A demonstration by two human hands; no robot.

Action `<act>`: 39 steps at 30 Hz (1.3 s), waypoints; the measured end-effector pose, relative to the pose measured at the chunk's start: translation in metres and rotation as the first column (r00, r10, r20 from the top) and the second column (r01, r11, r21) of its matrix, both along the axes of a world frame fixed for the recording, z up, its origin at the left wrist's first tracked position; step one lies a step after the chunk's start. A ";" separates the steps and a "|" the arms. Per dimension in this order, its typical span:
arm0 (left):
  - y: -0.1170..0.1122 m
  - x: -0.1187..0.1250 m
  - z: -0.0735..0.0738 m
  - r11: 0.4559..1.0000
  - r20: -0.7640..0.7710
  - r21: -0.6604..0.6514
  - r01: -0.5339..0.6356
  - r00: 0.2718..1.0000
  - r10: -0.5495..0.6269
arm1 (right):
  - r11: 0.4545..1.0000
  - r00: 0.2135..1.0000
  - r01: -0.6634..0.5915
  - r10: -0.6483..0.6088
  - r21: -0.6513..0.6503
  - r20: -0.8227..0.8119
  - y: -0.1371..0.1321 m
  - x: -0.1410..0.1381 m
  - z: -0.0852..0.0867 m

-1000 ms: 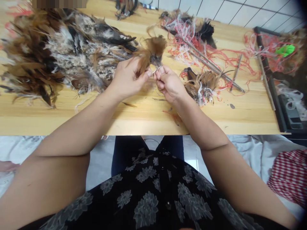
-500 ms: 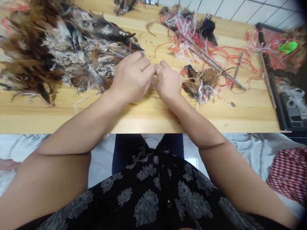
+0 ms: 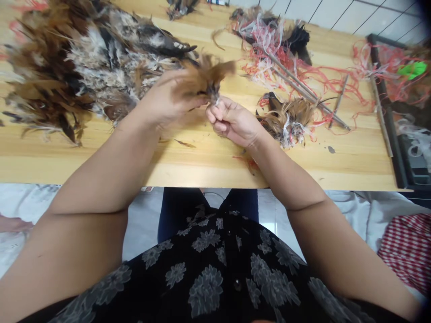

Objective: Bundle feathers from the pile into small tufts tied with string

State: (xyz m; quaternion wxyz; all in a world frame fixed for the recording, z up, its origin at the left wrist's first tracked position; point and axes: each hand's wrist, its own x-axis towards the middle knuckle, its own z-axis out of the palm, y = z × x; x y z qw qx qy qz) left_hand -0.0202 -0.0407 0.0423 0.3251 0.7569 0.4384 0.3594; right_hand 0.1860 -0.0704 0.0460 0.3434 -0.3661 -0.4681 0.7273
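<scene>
Above the table's middle, my right hand (image 3: 234,120) is closed, its fingers pinching the pale quill end of a small bunch of brown feathers (image 3: 215,74). The bunch fans up and to the left, blurred. My left hand (image 3: 168,96) is right beside it, its fingers smeared by motion and partly covered by the feathers, so its grip is unclear. A big pile of brown, grey and white feathers (image 3: 111,63) spreads to the left. Just right of my right hand, a tied feather bundle (image 3: 286,114) with white and red strands lies on the wooden table (image 3: 202,166).
Tangled red and white strings (image 3: 262,49) lie at the back right, with thin sticks (image 3: 303,89) across them. A dark-framed tray (image 3: 387,121) on the right holds strings and a bright green piece (image 3: 412,69). Red checked cloth (image 3: 406,251) is below the table at right.
The feather bunch has come into view between my hands. My left hand has shifted left and turned; my right hand has rolled so its curled fingers show. The view has shifted slightly.
</scene>
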 end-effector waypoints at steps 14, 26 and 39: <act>-0.001 0.009 -0.019 0.924 -0.048 0.363 -0.118 0.988 0.145 | 0.985 0.987 0.087 -0.106 -0.151 -0.120 -0.002 -0.005 0.000; -0.013 0.016 -0.010 0.972 0.137 0.235 0.029 0.989 -0.062 | 0.953 0.948 -0.012 -0.085 -0.304 -0.306 -0.004 -0.005 0.005; -0.004 0.008 -0.003 0.932 0.229 0.223 0.285 0.914 -0.334 | 0.941 0.950 0.002 -0.108 -0.337 -0.294 -0.005 -0.005 0.007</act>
